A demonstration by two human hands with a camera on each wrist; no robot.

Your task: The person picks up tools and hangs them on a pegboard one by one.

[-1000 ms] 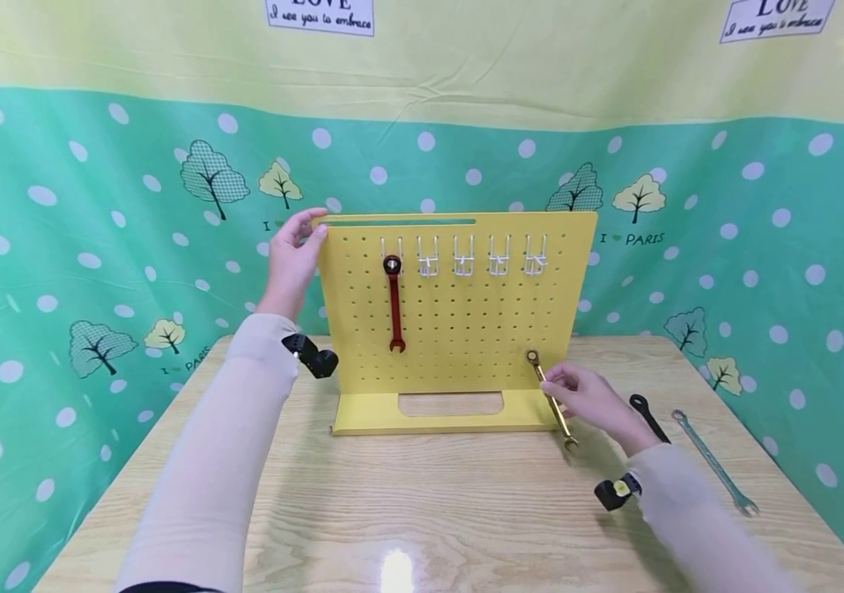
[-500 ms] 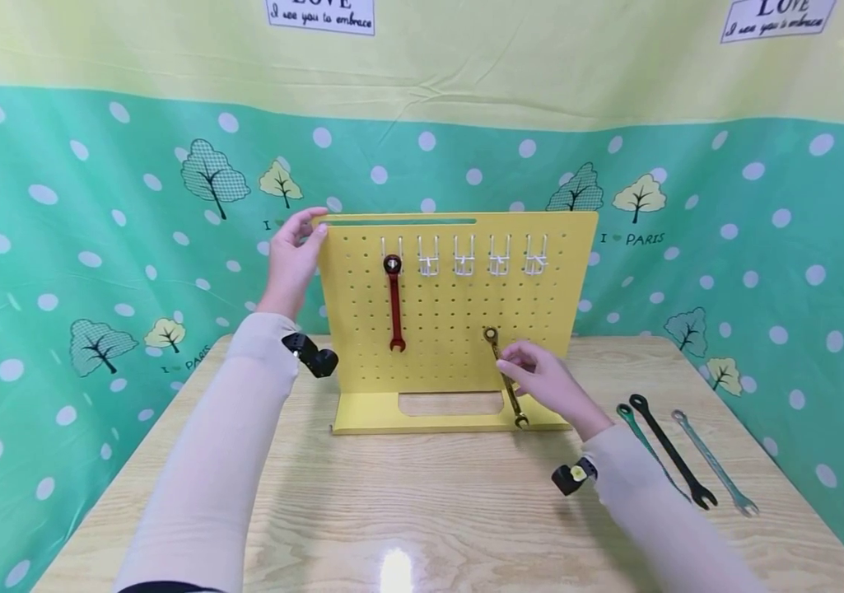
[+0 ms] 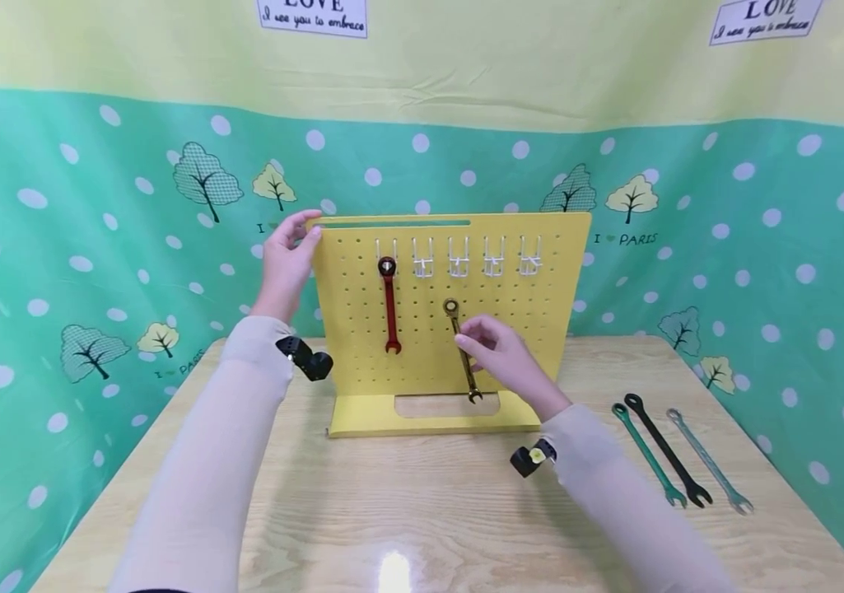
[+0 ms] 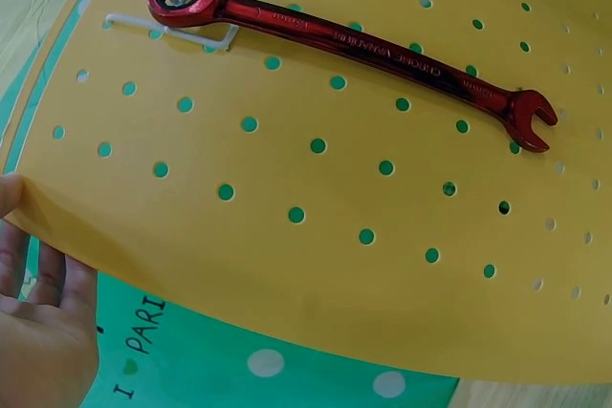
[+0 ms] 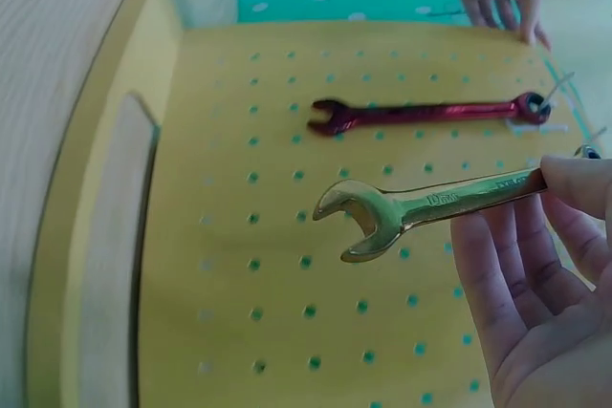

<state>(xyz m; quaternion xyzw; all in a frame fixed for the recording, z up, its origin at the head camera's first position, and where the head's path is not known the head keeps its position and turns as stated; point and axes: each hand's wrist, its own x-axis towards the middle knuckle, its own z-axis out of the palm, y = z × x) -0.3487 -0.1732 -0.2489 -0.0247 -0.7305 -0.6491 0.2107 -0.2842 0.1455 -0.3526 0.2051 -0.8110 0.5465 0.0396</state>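
My left hand [image 3: 284, 263] grips the upper left corner of a yellow pegboard [image 3: 503, 346], thumb in front and fingers behind. My right hand [image 3: 499, 350] pinches a gold combination wrench [image 5: 430, 207] by its shaft between thumb and fingers. In the head view the gold wrench tilts in front of the board, ring end up, open end down. To its left a red combination wrench [image 3: 391, 313] hangs by its ring from the leftmost white hook. Four-sided wire hooks [image 3: 459, 259] to the right of it carry nothing.
On the wooden table [image 3: 362, 511] at the right lie a green wrench [image 3: 650, 455], a black wrench [image 3: 669, 451] and a silver wrench [image 3: 711, 461]. The pegboard's base [image 3: 362, 416] rests on the table. A patterned cloth [image 3: 422, 165] hangs behind.
My right hand has carried the gold wrench left and upward across the pegboard, uncovering the green and black wrenches. The left hand stays on the board's corner.
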